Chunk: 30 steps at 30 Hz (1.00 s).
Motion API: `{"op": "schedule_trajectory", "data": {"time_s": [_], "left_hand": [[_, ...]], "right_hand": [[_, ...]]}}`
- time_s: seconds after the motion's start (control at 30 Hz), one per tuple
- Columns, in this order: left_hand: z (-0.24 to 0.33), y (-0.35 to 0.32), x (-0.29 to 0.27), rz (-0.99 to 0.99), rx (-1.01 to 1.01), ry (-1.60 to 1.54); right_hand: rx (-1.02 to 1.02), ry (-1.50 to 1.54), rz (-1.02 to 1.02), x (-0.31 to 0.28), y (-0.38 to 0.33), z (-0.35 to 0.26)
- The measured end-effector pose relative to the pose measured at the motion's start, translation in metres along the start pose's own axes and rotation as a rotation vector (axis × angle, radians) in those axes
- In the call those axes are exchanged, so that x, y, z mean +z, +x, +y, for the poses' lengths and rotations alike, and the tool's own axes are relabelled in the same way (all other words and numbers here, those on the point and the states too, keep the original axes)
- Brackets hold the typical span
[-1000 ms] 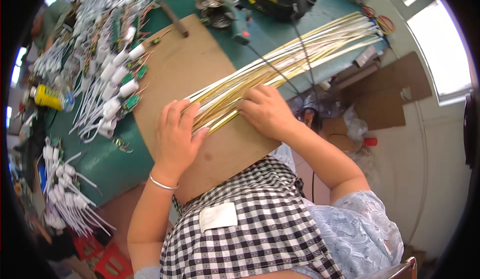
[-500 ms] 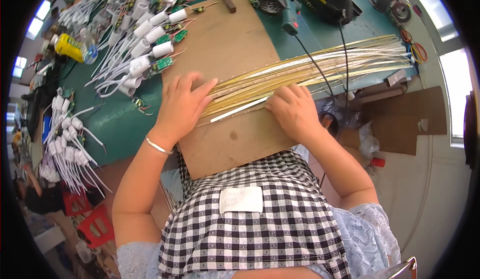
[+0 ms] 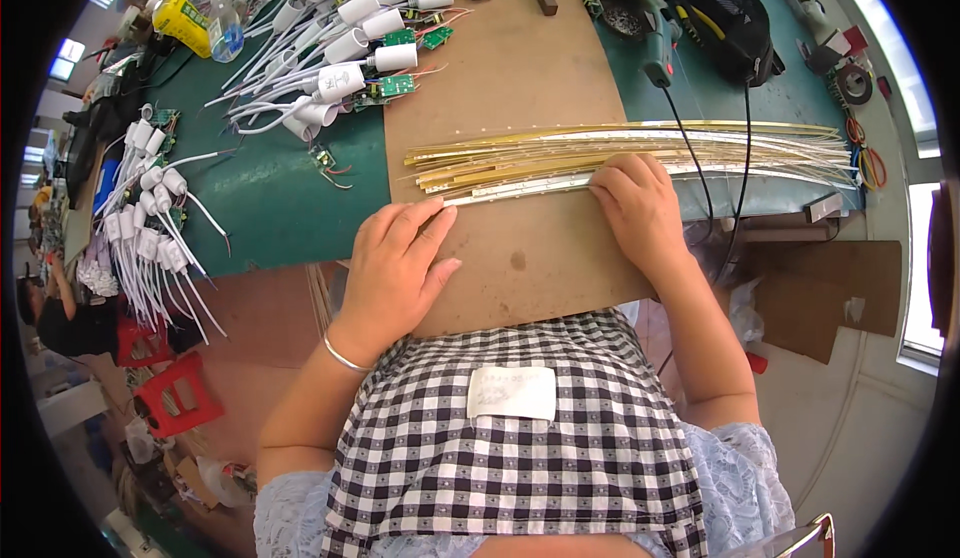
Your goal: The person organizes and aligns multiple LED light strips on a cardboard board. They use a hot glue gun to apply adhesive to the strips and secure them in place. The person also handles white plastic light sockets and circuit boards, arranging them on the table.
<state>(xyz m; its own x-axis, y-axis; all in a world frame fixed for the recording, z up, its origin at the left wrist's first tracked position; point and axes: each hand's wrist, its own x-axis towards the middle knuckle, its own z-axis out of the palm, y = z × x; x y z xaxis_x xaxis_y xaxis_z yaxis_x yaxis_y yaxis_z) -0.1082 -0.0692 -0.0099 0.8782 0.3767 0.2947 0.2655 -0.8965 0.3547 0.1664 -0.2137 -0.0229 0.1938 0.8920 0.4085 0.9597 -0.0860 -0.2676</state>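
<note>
Mid-frame, left hand [image 3: 395,263], thumb wide, meets thin flat gold-and-white strips [image 3: 540,163]; right hand [image 3: 640,208] curls over, can't tell if pinching; nudge evenly.

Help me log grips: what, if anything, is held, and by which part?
Left hand at the left end of a white strip; right hand farther along the bundle; whether either grips cannot be told.

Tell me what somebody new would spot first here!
Probably the long gold and white strips across the brown board, with the left hand and right hand at their near edge. Next, perhaps the white cylinders with wires at upper left, or a red stool at lower left.
</note>
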Motion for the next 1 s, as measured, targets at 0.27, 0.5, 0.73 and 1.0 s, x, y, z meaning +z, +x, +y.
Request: {"op": "schedule_trajectory", "data": {"time_s": [0.27, 0.5, 0.73, 1.0], "left_hand": [[0.008, -0.003, 0.0, 0.042, 0.031, -0.071], [0.013, -0.003, 0.001, 0.028, 0.049, 0.001], [0.014, -0.006, 0.0, -0.019, -0.008, -0.035], [0.004, -0.02, -0.004, 0.003, 0.135, -0.008]], "right_hand": [[0.076, 0.021, -0.166, -0.033, -0.015, -0.021], [0.127, -0.021, -0.06, -0.017, -0.007, -0.017], [-0.001, -0.089, 0.006, -0.01, -0.019, -0.02], [-0.016, -0.109, -0.006, -0.017, -0.039, -0.025]]}}
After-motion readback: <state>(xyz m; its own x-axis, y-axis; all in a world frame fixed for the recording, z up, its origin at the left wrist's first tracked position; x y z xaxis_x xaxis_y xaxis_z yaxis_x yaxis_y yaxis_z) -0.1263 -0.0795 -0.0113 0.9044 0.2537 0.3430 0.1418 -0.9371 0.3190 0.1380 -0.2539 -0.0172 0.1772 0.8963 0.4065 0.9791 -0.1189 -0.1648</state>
